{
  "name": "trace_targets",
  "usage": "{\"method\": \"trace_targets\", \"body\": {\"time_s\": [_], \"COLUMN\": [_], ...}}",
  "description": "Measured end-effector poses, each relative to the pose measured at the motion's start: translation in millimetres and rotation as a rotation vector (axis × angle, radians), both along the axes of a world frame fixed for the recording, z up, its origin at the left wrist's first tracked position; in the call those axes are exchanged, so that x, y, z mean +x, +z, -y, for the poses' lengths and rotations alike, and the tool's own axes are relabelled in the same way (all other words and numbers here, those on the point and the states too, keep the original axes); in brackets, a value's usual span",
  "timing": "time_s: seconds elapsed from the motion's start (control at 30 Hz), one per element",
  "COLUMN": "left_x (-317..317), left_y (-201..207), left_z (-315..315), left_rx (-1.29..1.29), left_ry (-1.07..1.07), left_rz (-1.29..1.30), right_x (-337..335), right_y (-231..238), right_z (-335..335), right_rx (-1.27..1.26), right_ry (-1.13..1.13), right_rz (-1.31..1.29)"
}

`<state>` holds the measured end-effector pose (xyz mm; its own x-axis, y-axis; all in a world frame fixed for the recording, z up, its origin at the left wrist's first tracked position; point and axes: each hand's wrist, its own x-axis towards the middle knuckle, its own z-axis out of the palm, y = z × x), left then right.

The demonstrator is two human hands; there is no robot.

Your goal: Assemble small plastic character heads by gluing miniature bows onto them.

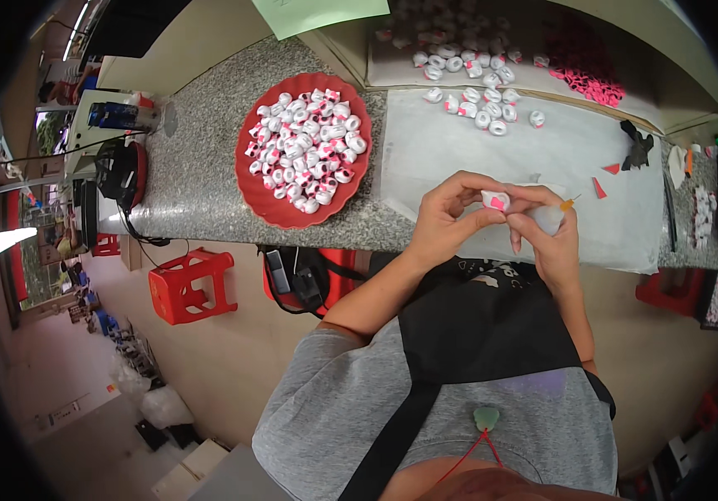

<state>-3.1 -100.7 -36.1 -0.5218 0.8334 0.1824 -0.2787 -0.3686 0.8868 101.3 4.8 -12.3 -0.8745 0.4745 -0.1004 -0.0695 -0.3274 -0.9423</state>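
Both hands meet over the white sheet at the bench's front edge. Between the fingertips of my left hand [452,215] is a small white piece [495,200] with a pink part on its face. My right hand [553,238] is curled around a small translucent squeeze bottle [548,219] with an orange base and a thin metal needle tip [574,199] pointing up and right. The right fingertips also come up against the white piece. Similar white pieces [492,108] lie loose beyond the hands.
A red scalloped plate [244,171] heaped with white-and-pink pieces stands at left. Bright pink parts [589,83] are piled at the back right. Red scraps [599,188] and a crumpled black thing [636,144] lie on the white sheet [426,150]. A red stool [188,288] stands below left.
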Motion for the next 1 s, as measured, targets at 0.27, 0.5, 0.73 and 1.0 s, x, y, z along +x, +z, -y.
{"method": "trace_targets", "body": {"time_s": [0.27, 0.5, 0.73, 1.0], "left_x": [-56, -67, -60, -61], "left_y": [2, 3, 7, 8], "left_z": [52, 63, 68, 62], "left_rx": [-0.204, -0.001, 0.043, 0.025], "left_ry": [0.614, 0.569, 0.538, 0.523], "left_rz": [-0.289, -0.277, -0.297, -0.264], "right_x": [17, 47, 45, 40], "right_y": [-17, -36, -39, -39], "right_z": [-29, -46, -41, -38], "right_rx": [0.067, 0.045, 0.044, 0.043], "right_ry": [-0.079, -0.218, -0.192, -0.162], "right_rz": [0.068, 0.144, 0.143, 0.154]}}
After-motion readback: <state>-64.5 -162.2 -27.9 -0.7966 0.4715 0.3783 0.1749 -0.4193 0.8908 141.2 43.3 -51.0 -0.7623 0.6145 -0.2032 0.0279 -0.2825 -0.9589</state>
